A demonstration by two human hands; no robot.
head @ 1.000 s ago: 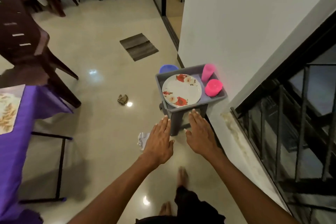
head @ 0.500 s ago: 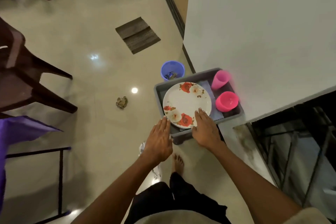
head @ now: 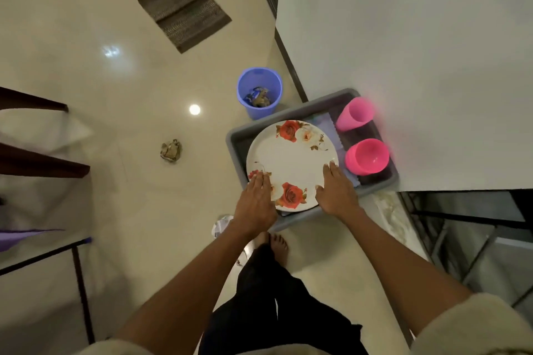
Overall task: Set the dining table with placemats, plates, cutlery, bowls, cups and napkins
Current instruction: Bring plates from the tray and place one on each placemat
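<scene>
Now: left hand (head: 257, 199) and right hand (head: 334, 192), fingers nearly straight, have advanced onto opposite edges of the floral plate (head: 291, 157), neither curled around it. Plate lies in the grey tray (head: 235, 143), unmoved, beside pink cup (head: 355, 113) and pink bowl (head: 367, 156).

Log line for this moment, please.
phase: pickup | left hand: on plate rim | right hand: on rim | plate: in grey tray

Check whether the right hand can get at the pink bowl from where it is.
Probably yes: the right hand rests on the plate's right edge, and the pink bowl sits just beyond it in the grey tray, nothing between.
</scene>
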